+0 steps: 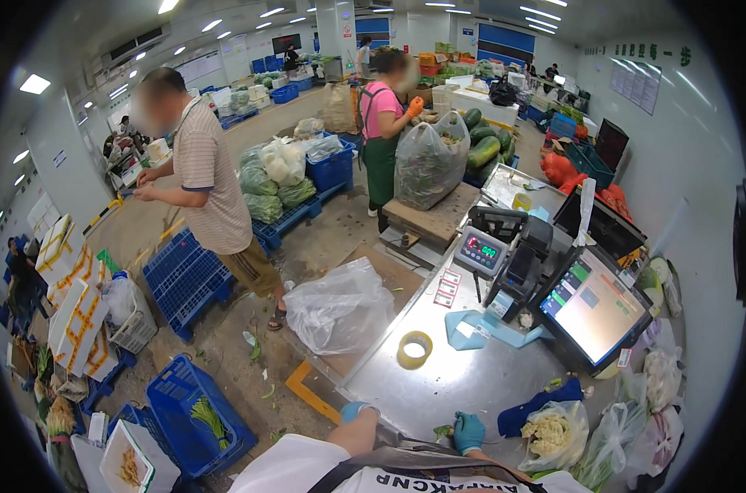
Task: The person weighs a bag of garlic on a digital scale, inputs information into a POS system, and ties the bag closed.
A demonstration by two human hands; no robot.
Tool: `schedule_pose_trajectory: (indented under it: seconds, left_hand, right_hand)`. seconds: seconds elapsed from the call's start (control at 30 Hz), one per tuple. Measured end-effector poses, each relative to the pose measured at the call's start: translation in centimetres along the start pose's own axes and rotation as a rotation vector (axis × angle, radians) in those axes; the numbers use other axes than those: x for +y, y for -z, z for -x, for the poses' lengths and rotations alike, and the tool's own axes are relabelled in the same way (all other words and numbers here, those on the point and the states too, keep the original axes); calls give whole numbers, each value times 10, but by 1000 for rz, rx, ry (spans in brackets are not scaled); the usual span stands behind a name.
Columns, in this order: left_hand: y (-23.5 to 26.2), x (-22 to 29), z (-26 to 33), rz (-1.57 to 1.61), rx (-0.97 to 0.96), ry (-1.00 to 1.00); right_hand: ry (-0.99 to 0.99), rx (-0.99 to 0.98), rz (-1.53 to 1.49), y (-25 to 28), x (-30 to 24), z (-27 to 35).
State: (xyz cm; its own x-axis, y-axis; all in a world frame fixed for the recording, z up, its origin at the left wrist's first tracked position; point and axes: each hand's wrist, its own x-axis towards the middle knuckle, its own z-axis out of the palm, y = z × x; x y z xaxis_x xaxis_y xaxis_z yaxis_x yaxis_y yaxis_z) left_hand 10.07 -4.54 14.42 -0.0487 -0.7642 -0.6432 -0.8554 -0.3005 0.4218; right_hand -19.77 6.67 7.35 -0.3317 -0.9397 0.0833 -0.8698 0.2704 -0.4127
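Note:
My left hand (357, 410), in a blue glove, is at the near left edge of a metal table (373, 371); its fingers are mostly hidden. My right hand (470, 432), also blue-gloved, rests at the table's near edge with its fingers curled together. What they hold, if anything, does not show. Just left of it lies a small green vegetable scrap (443, 430). To its right are a dark blue cloth item (531, 408) and a clear bag of cauliflower (547, 437). Farther up the table sits a roll of yellowish tape (415, 350).
A lit screen (593, 306), a scale display (481, 250) and a black printer (521, 275) stand on the table. Beyond it, a person in pink (381, 123) stands by a large bag of greens (430, 164). Another person (212, 172) stands left, near blue pallets (184, 275) and crates (196, 411).

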Motion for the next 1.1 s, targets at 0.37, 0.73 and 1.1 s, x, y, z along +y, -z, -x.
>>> schedule_pose_trajectory:
  seconds: [0.37, 0.73, 1.1]
  left_hand:
    - [53, 37, 69, -5, 24, -11]
    - [13, 34, 2, 270, 74, 596]
    - [20, 38, 28, 91, 111, 350]
  right_hand:
    - [-5, -19, 27, 8, -7, 0]
    - [-5, -18, 12, 4, -2, 0]
    - [-28, 36, 35, 8, 6, 2]
